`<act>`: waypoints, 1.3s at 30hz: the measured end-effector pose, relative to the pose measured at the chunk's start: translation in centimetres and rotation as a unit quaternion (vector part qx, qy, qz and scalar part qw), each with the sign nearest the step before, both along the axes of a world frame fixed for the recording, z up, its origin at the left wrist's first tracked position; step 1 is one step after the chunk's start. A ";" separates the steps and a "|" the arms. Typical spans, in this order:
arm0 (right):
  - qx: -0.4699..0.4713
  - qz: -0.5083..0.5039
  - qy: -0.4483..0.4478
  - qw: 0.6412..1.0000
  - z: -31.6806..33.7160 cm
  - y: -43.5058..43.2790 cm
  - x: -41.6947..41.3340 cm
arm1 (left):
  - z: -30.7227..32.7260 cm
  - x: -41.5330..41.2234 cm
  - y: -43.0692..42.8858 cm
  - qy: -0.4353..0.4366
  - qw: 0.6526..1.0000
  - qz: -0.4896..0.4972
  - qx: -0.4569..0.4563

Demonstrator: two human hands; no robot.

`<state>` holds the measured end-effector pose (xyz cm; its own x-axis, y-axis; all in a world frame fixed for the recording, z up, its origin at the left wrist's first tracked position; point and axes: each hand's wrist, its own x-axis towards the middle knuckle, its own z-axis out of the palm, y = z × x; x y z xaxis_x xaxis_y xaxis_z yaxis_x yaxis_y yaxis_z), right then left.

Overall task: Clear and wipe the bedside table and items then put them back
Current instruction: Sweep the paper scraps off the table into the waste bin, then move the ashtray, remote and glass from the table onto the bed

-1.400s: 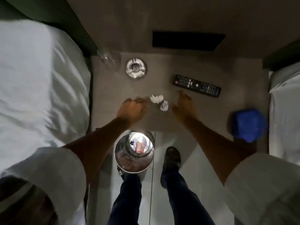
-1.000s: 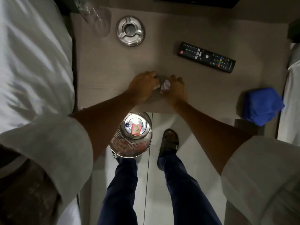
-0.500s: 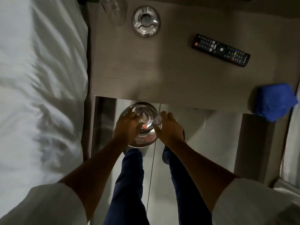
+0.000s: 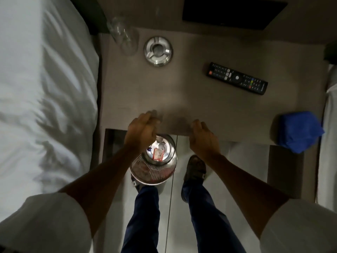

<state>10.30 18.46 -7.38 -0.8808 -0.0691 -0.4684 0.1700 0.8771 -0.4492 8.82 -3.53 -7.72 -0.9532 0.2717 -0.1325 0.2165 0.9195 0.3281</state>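
Observation:
The grey-brown bedside table carries a clear glass at its back left, a metal ashtray beside it, a black remote at the right and a blue cloth on the front right corner. My left hand hovers at the table's front edge, above the metal bin on the floor, fingers loosely curled with nothing visible in them. My right hand is at the front edge too, fingers bent and holding nothing. Crumpled white tissue lies in the bin with a red wrapper.
A white bed borders the table on the left and another bed edge on the right. My legs and a dark sandal stand on the pale floor by the bin. A dark panel is on the wall behind.
Both hands gathered the tissue scraps off the table, carried them down over the bin and released them. The hands have now risen back to the table's front edge, empty.

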 end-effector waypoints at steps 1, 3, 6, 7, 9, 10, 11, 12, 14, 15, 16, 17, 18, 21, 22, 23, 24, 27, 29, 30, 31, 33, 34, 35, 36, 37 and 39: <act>0.010 0.002 0.025 1.000 0.3 0.9 -1.6 | 0.3 -1.9 0.4 0.027 1.000 -0.012 0.006; 0.036 -0.003 0.068 0.997 0.7 2.9 -5.1 | 0.8 -5.7 1.0 0.053 0.998 -0.035 -0.008; 0.108 -0.025 0.109 0.988 1.0 6.2 -10.2 | 0.9 -11.8 2.0 0.025 0.996 -0.034 -0.080; 0.137 -0.029 0.105 0.985 1.0 7.4 -11.5 | 0.7 -13.6 2.3 0.016 0.994 -0.024 -0.104; 0.178 -0.028 0.076 0.981 0.7 9.9 -13.5 | 0.2 -16.6 3.1 0.004 0.993 0.009 -0.114; 0.182 -0.033 0.057 0.981 0.4 11.1 -14.4 | -0.2 -18.2 3.5 -0.011 0.994 0.034 -0.103; 0.179 -0.039 0.038 0.982 0.1 12.1 -15.0 | -0.6 -19.5 3.8 -0.034 0.994 0.065 -0.086; 0.176 -0.039 0.023 0.983 -0.2 13.0 -15.6 | -1.0 -20.7 4.0 -0.059 0.991 0.096 -0.073; 0.183 -0.019 -0.004 0.983 -0.7 14.2 -16.3 | -1.7 -22.8 4.2 -0.096 0.984 0.133 -0.070; 0.191 -0.005 -0.015 0.981 -1.0 14.5 -16.4 | -2.1 -23.5 4.3 -0.107 0.982 0.132 -0.080; 0.200 0.005 -0.019 0.980 -1.2 14.6 -16.5 | -2.4 -24.0 4.4 -0.119 0.981 0.126 -0.092; 0.207 0.007 -0.017 0.978 -1.4 14.7 -16.4 | -2.8 -24.3 4.5 -0.132 0.979 0.122 -0.098; 0.211 0.009 -0.010 0.977 -1.5 14.7 -16.4 | -3.0 -24.5 4.4 -0.148 0.976 0.125 -0.099; 0.235 0.017 0.004 0.972 -1.5 13.9 -15.7 | -3.1 -24.1 3.9 -0.176 0.968 0.169 -0.053; 0.244 0.021 0.004 0.970 -1.5 13.5 -15.2 | -3.0 -23.5 3.8 -0.173 0.967 0.182 -0.032; 0.252 0.026 0.004 0.967 -1.5 13.0 -14.7 | -2.8 -22.8 3.6 -0.167 0.968 0.189 -0.010; 0.259 0.032 0.006 0.965 -1.4 12.3 -14.1 | -2.5 -21.8 3.4 -0.157 0.969 0.191 0.008; 0.256 0.042 0.014 0.966 -0.9 9.5 -12.3 | -1.3 -18.4 2.0 -0.122 0.977 0.175 0.027; 0.223 0.026 -0.001 0.975 0.0 7.0 -11.6 | -0.4 -15.9 1.1 -0.102 0.979 0.172 0.044; 0.198 0.016 -0.013 0.980 0.6 5.3 -11.4 | 0.3 -14.5 0.2 -0.088 0.978 0.179 0.055; 0.168 0.005 -0.022 0.986 1.4 3.5 -11.3 | 1.1 -13.1 -0.7 -0.071 0.977 0.188 0.064; 0.096 -0.007 -0.019 0.995 3.4 -1.0 -11.3 | 3.3 -10.1 -3.7 -0.036 0.975 0.208 0.070; 0.056 -0.009 -0.005 0.998 4.5 -3.5 -11.3 | 4.6 -8.6 -5.5 -0.015 0.974 0.215 0.075; 0.013 -0.013 0.016 1.000 5.7 -6.0 -11.3 | 5.9 -7.2 -7.3 0.010 0.972 0.220 0.082; -0.032 -0.016 0.039 0.999 6.9 -8.8 -11.3 | 7.3 -6.0 -9.4 0.041 0.969 0.227 0.085; -0.075 -0.017 0.061 0.995 8.1 -11.7 -11.2 | 8.8 -4.9 -11.7 0.073 0.966 0.238 0.077; -0.140 -0.007 0.103 0.985 10.4 -17.6 -11.0 | 11.5 -3.1 -16.6 0.136 0.953 0.266 0.051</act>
